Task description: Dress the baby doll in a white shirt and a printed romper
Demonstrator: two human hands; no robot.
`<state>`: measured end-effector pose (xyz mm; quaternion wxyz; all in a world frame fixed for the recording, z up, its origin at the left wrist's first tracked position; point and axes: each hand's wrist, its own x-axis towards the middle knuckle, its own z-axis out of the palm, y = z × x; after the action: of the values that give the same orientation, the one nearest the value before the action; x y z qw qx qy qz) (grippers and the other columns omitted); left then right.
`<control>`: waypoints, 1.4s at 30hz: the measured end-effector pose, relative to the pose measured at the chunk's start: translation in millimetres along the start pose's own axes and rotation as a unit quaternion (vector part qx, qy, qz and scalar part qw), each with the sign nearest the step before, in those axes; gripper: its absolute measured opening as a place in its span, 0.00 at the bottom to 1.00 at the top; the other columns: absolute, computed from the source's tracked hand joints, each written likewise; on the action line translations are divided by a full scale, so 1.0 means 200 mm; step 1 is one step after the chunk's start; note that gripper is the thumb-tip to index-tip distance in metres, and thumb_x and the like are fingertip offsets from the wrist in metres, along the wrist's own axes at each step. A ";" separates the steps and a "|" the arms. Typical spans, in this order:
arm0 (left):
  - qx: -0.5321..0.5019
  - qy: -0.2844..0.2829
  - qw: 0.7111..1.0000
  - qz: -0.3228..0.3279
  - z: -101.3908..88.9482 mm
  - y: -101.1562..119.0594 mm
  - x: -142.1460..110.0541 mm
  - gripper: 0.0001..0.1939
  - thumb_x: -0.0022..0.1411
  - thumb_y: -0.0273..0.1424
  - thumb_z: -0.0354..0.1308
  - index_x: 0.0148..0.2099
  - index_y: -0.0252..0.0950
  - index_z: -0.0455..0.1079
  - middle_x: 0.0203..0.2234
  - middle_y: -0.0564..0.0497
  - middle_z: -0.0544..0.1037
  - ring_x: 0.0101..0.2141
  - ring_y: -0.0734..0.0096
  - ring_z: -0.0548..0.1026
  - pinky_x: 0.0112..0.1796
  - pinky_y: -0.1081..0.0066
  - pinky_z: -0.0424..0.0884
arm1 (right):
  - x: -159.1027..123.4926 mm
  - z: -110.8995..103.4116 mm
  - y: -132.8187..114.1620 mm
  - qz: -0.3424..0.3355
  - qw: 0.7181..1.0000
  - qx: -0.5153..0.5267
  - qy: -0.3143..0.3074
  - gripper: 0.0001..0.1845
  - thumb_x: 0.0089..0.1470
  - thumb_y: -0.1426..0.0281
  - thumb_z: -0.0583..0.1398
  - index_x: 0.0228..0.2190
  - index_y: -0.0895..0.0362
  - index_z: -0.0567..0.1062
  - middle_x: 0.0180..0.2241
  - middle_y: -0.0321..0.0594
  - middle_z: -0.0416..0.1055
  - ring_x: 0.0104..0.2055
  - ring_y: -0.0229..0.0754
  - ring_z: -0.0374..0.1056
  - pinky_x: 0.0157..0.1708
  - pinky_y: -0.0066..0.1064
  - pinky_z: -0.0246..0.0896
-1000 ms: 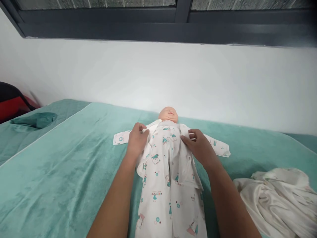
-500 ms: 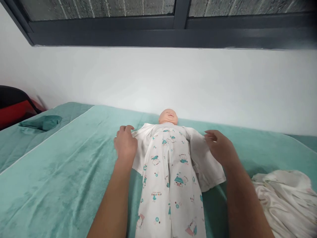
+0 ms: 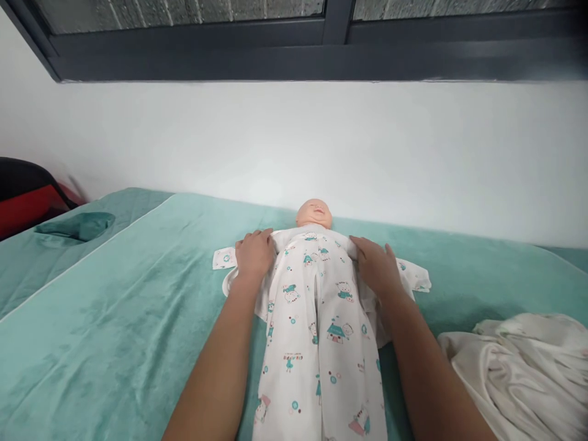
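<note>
A baby doll (image 3: 314, 213) lies on its back, its head towards the wall. Over its front lie white baby trousers (image 3: 294, 312) printed with bears and houses. Beneath them a white top (image 3: 289, 234) spreads out to both sides, and its printed cuffs show beyond my hands. My left hand (image 3: 255, 254) rests at the doll's shoulder on the left, fingers laid along the cloth. On the opposite shoulder lies my right hand (image 3: 376, 263), its fingers stretched out and the thumb apart. The doll's arms and body are hidden by cloth.
A teal bed sheet (image 3: 138, 306) covers the bed. Crumpled white cloth (image 3: 528, 367) lies at the lower right. A small teal cushion-like piece (image 3: 76, 226) and a red and black object (image 3: 27, 196) are at the left. Behind stands a white wall (image 3: 294, 141).
Both hands have moved inward onto the doll's shoulders. The top's sleeves, which hung down at the sides, now reach outward with their printed cuffs showing.
</note>
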<state>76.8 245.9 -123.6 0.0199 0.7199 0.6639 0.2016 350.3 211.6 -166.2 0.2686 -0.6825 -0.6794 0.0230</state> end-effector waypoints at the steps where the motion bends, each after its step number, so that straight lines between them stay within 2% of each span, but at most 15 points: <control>1: 0.006 0.001 1.000 -0.019 0.00 0.00 0.00 0.21 0.68 0.30 0.42 0.56 0.44 0.71 0.48 0.45 0.78 0.50 0.56 0.72 0.50 0.58 0.63 | 0.01 0.00 0.03 0.030 0.999 -0.021 -0.002 0.26 0.64 0.68 0.43 0.57 0.50 0.70 0.58 0.43 0.69 0.63 0.52 0.60 0.65 0.57 0.35; 5: 0.013 0.004 0.998 -0.057 -0.01 -0.01 0.01 0.21 0.69 0.31 0.41 0.53 0.42 0.73 0.46 0.46 0.79 0.49 0.55 0.73 0.47 0.58 0.64 | 0.01 -0.07 0.07 0.130 0.990 -0.055 -0.017 0.26 0.62 0.70 0.43 0.54 0.57 0.72 0.52 0.50 0.74 0.55 0.56 0.68 0.59 0.54 0.51; 7: 0.017 0.009 0.998 -0.053 -0.01 -0.01 0.01 0.21 0.69 0.31 0.40 0.50 0.42 0.74 0.45 0.46 0.80 0.47 0.55 0.73 0.46 0.57 0.64 | 0.00 -0.11 0.01 0.116 0.993 -0.023 0.024 0.26 0.61 0.70 0.44 0.53 0.59 0.73 0.53 0.51 0.73 0.57 0.56 0.66 0.58 0.50 0.53; 10: 0.025 0.016 0.999 -0.046 0.00 -0.01 0.01 0.19 0.68 0.30 0.40 0.46 0.41 0.74 0.41 0.46 0.80 0.46 0.55 0.74 0.44 0.58 0.64 | 0.01 -0.16 -0.20 0.051 0.993 0.084 0.065 0.24 0.62 0.66 0.47 0.55 0.58 0.70 0.57 0.48 0.69 0.59 0.52 0.63 0.59 0.44 0.55; 12: 0.025 0.018 0.999 -0.043 0.01 -0.02 0.01 0.19 0.68 0.30 0.40 0.43 0.40 0.74 0.40 0.46 0.80 0.45 0.55 0.74 0.43 0.58 0.64 | 0.05 -0.16 -0.40 -0.006 0.992 0.122 0.007 0.22 0.63 0.64 0.48 0.55 0.54 0.68 0.58 0.44 0.68 0.59 0.48 0.63 0.58 0.41 0.58; 14: 0.024 0.022 0.999 -0.039 0.01 -0.02 0.01 0.18 0.69 0.31 0.40 0.41 0.40 0.73 0.40 0.46 0.80 0.45 0.55 0.74 0.43 0.59 0.64 | 0.14 -0.13 -0.61 -0.073 0.990 0.107 -0.064 0.19 0.60 0.65 0.53 0.51 0.52 0.72 0.56 0.40 0.70 0.58 0.47 0.64 0.57 0.39 0.58; 15: 0.024 0.023 0.999 -0.037 0.02 -0.03 0.01 0.18 0.69 0.31 0.40 0.41 0.39 0.73 0.40 0.46 0.80 0.45 0.56 0.73 0.43 0.59 0.63 | 0.19 -0.10 -0.70 -0.131 0.980 0.042 -0.142 0.18 0.60 0.66 0.54 0.50 0.53 0.72 0.56 0.42 0.70 0.58 0.48 0.65 0.55 0.38 0.59; 17: 0.025 0.024 0.999 -0.033 0.03 -0.04 0.01 0.18 0.70 0.32 0.40 0.40 0.39 0.72 0.40 0.46 0.80 0.45 0.56 0.73 0.43 0.59 0.63 | 0.29 -0.04 -0.85 -0.187 0.943 -0.105 -0.254 0.15 0.59 0.69 0.54 0.44 0.57 0.75 0.51 0.47 0.73 0.52 0.50 0.68 0.46 0.37 0.63; 20: 0.022 0.021 0.999 -0.028 0.04 -0.06 0.02 0.18 0.70 0.34 0.41 0.40 0.39 0.72 0.39 0.45 0.80 0.45 0.55 0.73 0.43 0.58 0.63 | 0.39 0.03 -0.96 -0.195 0.911 -0.173 -0.320 0.10 0.56 0.73 0.56 0.36 0.58 0.77 0.41 0.49 0.77 0.42 0.48 0.73 0.36 0.33 0.63; 24: 0.018 0.027 0.999 -0.027 0.04 -0.08 0.01 0.17 0.69 0.34 0.43 0.39 0.38 0.73 0.40 0.45 0.80 0.45 0.55 0.73 0.44 0.58 0.63 | 0.41 0.06 -0.96 -0.186 0.907 -0.186 -0.329 0.09 0.54 0.70 0.58 0.36 0.56 0.77 0.36 0.44 0.78 0.37 0.45 0.73 0.31 0.30 0.60; 28: -0.007 0.030 0.999 -0.038 0.03 -0.06 0.00 0.15 0.68 0.33 0.44 0.39 0.39 0.73 0.40 0.47 0.80 0.45 0.57 0.73 0.44 0.59 0.63 | 0.37 0.05 -0.93 -0.162 0.922 -0.193 -0.292 0.12 0.54 0.66 0.58 0.39 0.55 0.77 0.38 0.45 0.77 0.39 0.47 0.73 0.31 0.31 0.59; 31: -0.031 0.041 0.997 -0.050 0.00 -0.05 -0.01 0.15 0.68 0.32 0.45 0.40 0.40 0.74 0.39 0.48 0.80 0.44 0.59 0.74 0.44 0.61 0.63 | 0.36 0.03 -0.88 -0.141 0.937 -0.155 -0.279 0.15 0.53 0.61 0.59 0.40 0.52 0.77 0.38 0.42 0.77 0.39 0.46 0.72 0.32 0.32 0.58; 34: -0.051 0.043 0.995 -0.072 -0.02 -0.04 -0.01 0.15 0.68 0.31 0.45 0.41 0.40 0.74 0.38 0.47 0.80 0.42 0.60 0.75 0.42 0.64 0.63 | 0.37 -0.03 -0.82 -0.127 0.948 -0.099 -0.273 0.18 0.53 0.55 0.58 0.42 0.48 0.77 0.41 0.38 0.77 0.41 0.45 0.70 0.34 0.32 0.57; 38: -0.113 0.034 0.988 -0.099 -0.03 -0.07 0.00 0.16 0.69 0.32 0.43 0.44 0.40 0.74 0.41 0.47 0.80 0.42 0.62 0.75 0.41 0.66 0.64 | 0.38 -0.13 -0.73 -0.125 0.955 -0.075 -0.257 0.16 0.56 0.56 0.57 0.43 0.45 0.77 0.43 0.35 0.77 0.44 0.45 0.70 0.35 0.33 0.57; 42: -0.178 0.008 0.974 -0.142 -0.01 -0.11 -0.01 0.15 0.68 0.33 0.44 0.45 0.42 0.74 0.42 0.49 0.81 0.43 0.61 0.76 0.40 0.67 0.65 | 0.37 -0.24 -0.67 -0.074 0.968 -0.057 -0.231 0.20 0.56 0.54 0.56 0.46 0.45 0.77 0.46 0.36 0.77 0.46 0.48 0.70 0.40 0.35 0.60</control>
<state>55.6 245.7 -129.4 0.1709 0.6012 0.7131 0.3176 252.6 256.7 -46.6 0.0654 -0.6205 -0.7720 0.1214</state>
